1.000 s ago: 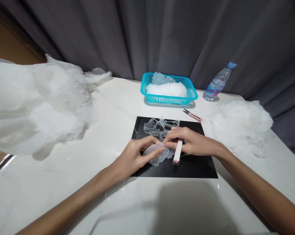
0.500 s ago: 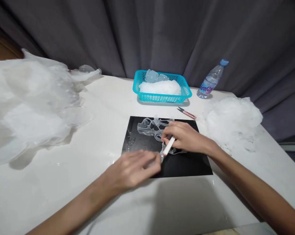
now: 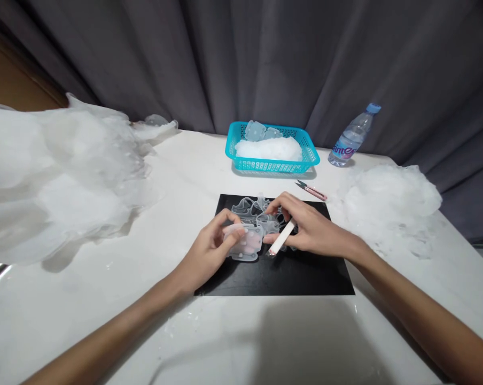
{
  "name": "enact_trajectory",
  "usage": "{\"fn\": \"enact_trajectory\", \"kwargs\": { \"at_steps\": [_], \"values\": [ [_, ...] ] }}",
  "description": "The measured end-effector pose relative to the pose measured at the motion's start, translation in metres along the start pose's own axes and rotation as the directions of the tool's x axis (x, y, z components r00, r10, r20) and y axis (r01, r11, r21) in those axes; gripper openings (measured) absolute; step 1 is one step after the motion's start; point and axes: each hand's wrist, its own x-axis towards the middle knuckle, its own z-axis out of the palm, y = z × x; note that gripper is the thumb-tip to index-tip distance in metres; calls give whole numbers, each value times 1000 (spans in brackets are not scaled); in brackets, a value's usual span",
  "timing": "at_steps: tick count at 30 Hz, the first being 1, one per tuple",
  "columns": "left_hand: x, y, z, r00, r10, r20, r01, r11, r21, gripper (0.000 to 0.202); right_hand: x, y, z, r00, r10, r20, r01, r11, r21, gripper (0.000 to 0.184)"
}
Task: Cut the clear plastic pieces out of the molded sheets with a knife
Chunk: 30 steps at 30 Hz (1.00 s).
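Note:
My left hand pinches a flat, translucent plastic-like piece with rounded lobes between thumb and fingers, tilted above the black mat. A slim white stick-like tool with a reddish, glinting tip lies in my right hand, pointing down and left. The thumb and forefinger of that hand are apart, close to the right edge of the piece. Behind both hands, thin clear looping scraps lie on the mat, partly covered by my fingers.
Pink-handled thread snips lie behind the mat. A turquoise basket at the back holds white material and translucent pieces. A water bottle stands to its right. Translucent heaps lie left and right on the white table.
My left hand has lifted from the mat and now shows the translucent piece in its pinch. My right thumb and forefinger have spread, with the white tool still held. The view has shifted slightly.

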Motion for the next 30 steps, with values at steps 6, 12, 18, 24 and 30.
{"fn": "enact_trajectory", "kwargs": {
  "at_steps": [6,12,18,24,30],
  "values": [
    [2,3,8,993,-114,32,117,982,-146,35,2,-2,9,999,-10,46,5,994,107,7],
    [-1,1,10,995,-80,51,78,996,45,29,3,-5,7,997,27,75,-41,979,198,7],
    [-7,5,13,998,-14,58,3,983,184,28,4,-4,10,997,16,79,-37,962,271,12],
    [-10,5,14,990,134,49,-142,959,246,19,3,-9,1,993,1,120,-38,950,309,12],
    [-18,2,13,839,458,295,-544,681,489,22,4,-2,16,1000,-1,30,2,999,-42,15]
  ]
}}
